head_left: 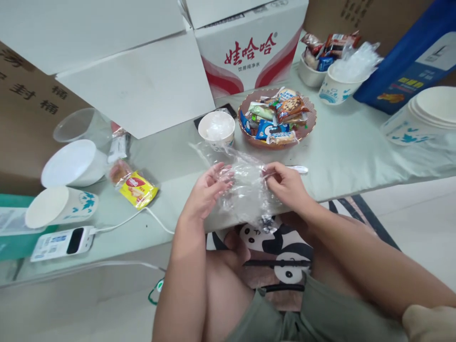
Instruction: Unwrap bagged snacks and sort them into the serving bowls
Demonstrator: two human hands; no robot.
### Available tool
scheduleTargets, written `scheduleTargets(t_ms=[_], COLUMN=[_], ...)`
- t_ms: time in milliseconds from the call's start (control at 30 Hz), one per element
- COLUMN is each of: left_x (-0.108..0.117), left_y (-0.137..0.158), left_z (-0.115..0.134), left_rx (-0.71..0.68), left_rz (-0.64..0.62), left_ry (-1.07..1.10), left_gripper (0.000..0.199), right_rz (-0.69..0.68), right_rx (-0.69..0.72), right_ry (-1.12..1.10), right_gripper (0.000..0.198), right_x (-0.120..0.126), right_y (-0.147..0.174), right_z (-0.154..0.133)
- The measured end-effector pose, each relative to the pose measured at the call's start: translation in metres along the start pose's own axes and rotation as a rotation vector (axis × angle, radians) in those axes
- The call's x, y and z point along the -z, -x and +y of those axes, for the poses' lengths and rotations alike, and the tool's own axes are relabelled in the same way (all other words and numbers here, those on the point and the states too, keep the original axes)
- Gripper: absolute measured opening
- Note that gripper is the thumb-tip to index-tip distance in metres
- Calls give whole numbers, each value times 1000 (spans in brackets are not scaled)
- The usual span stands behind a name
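Plastic film [244, 194], clear and crumpled, between two hands at the front edge of the worktop [338, 161].
At far left lies a white power bank [80, 241] with a cable plugged in, near a blue-printed cup [83, 207]; farther right is a yellow packet [138, 190]. The left hand [204, 192] has its fingers curled at the film's left side; whether that grip is clenched, I cannot tell. Behind the film stands a paper cup [228, 141] with clear plastic inside, just beside a pinkish bowl [312, 111] of wrapped snacks. The right hand [288, 186] pinches the film's right side. Stacked cups [408, 127] stand at far right.
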State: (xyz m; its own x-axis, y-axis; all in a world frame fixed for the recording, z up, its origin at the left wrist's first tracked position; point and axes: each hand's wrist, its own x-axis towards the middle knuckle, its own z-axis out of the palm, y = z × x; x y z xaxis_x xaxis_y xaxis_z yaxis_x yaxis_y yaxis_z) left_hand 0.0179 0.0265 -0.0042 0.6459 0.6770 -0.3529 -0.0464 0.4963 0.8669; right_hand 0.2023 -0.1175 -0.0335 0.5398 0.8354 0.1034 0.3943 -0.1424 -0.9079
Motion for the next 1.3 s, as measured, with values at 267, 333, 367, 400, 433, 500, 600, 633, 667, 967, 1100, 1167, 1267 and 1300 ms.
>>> scheduleTargets(t_ms=[267,333,367,400,433,500,600,633,667,967,1100,1167,1267,1300], left_x=[-2,1,3,5,7,11,16,17,17,-4,-10,-9,-7,-6], left_y=[-2,-3,-5,-8,-12,-17,-17,-16,-13,-9,-9,-9,-9,-9], left_z=[-1,1,1,1,1,-1,-3,-3,-5,-4,5,6,6,7], left_rx=[40,24,-1,-34,-67,-113,-104,-77,-47,-180,-208,-205,-174,-161], left_rz=[-150,-160,-109,-24,74,204,61,-46,-142,154,250,248,220,217], left_ry=[-16,-7,-5,-4,-5,-5,-21,-59,-115,-258,-43,-32,-39,-36], left_gripper=[49,47,46,44,43,40,40,49,62,20,38,38,37,37], right_rz=[-69,-29,8,56,110,193,225,222,214,86,81,114,188,207], right_rx=[28,12,3,-9,-21,-40,-42,-44,-56,-322,-385,-398,-382,-367], right_ry=[-29,7,10,4,-5,-20,-45,-64,-93,-541,-649,-674,-703,-728], right_gripper=[46,23,25,29,31,31,31,31,31,39,38,40,44,45], right_x=[-5,-4,-2,-1,1,5,9,10,11,17,22,23,25,26], right_y=[2,-3,-6,-8,-9,-10,-7,-6,-6,-14,-15,-16,-18,-18], right_z=[-2,-2,-2,-3,-3,-4,-7,-8,-9,-1,-1,0,1,1])
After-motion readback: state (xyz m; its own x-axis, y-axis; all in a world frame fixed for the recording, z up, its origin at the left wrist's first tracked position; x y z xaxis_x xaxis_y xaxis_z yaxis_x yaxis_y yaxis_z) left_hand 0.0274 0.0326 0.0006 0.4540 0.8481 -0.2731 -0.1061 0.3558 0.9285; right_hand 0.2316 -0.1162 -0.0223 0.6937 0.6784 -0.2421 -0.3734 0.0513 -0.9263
